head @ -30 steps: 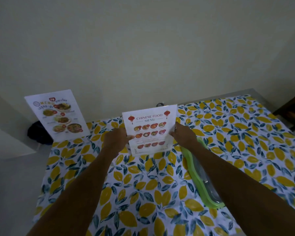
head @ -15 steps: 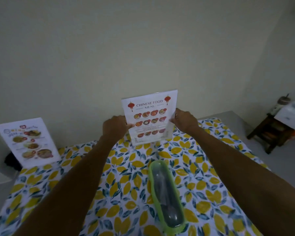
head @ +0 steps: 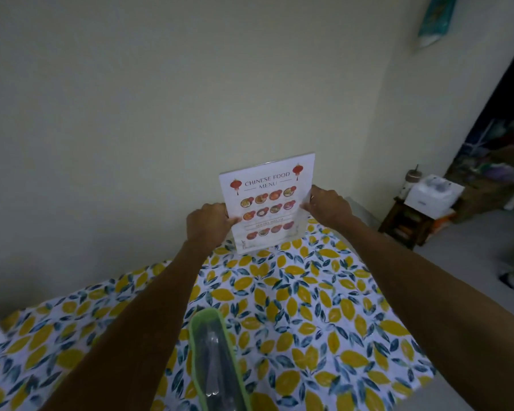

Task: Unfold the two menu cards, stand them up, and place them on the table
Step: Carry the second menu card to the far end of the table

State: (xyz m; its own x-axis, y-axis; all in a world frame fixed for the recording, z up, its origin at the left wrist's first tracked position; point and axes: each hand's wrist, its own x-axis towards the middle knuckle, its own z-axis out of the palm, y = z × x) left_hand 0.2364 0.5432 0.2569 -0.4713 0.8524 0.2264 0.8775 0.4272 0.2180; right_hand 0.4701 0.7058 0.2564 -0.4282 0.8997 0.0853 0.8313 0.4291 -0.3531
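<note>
Left hand (head: 209,223): closed on the left edge of the Chinese food menu card (head: 269,203). Card: upright, now carried toward the tablecloth's (head: 309,307) far right corner, seemingly touching down. Right hand (head: 328,207): pinching the card's right edge; release apparently remains.

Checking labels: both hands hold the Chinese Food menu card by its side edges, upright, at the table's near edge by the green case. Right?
Not quite. The head view shows the Chinese Food menu card at the far edge by the wall, well beyond the green case. Left hand and right hand do hold its side edges, upright.
</note>
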